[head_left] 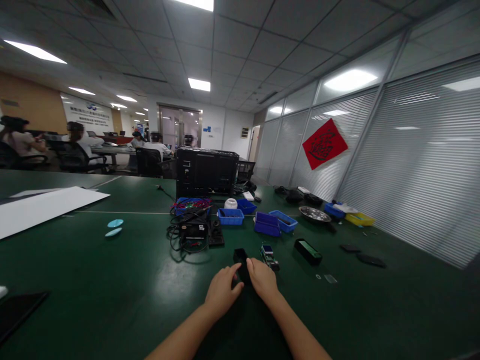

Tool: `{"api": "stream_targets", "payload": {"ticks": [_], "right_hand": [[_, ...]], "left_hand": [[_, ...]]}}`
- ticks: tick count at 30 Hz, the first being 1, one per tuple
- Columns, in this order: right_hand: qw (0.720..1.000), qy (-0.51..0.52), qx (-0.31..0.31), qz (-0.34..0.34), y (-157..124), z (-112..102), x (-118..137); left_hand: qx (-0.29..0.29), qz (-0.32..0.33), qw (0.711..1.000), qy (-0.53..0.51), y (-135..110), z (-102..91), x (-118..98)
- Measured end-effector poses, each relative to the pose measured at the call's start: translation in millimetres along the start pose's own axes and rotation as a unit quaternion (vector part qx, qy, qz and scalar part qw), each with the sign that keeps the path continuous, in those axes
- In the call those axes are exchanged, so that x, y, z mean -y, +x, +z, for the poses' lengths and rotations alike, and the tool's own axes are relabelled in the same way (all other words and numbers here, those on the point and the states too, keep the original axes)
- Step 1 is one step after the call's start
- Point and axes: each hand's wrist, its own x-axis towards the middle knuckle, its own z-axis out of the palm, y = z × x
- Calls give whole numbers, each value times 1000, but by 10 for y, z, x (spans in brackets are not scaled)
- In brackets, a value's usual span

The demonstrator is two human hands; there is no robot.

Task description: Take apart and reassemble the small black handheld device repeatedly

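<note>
A narrow black casing (241, 255) lies between my hands, just above or on the green table; the gap is not visible. My left hand (224, 289) grips its left side, with index finger and thumb at the near end. Closed along the right side is my right hand (261, 280), fingers partly hidden behind it. Just right of the casing lies a small circuit board with a screen (268, 255). Farther right rests a black oblong box with a green board inside (308, 251). Near that box are a small white ring (318, 276) and a clear piece (330, 278).
Beyond my hands stand blue bins (230, 216), a tangle of black cables (189, 230) and a large black device (206, 171). A metal bowl (314, 214) and yellow tray (360, 219) sit right. Light-blue oval pieces (115, 223) lie left. People sit in the background.
</note>
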Motion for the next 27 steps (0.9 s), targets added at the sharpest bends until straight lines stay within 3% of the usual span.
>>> {"api": "stream_targets", "payload": {"ticks": [5,11,17,24,27], "right_hand": [[999,15,-43,5,41,-58,-104],[986,-1,-147,80,131,-186,-418],[990,-43,-102,93,203,1,-561],[984,96,-87,119,291,50,-624],[985,100,-72,124,307,25,-638]], "left_hand": [[0,33,999,38,-27,20,-23],[5,41,998,49,-35,18,-50],[-8,31,999,26,-45,-21,-86],[-20,63,998,0,-61,-35,-73],[-13,60,998,-7,-60,-29,-66]]}}
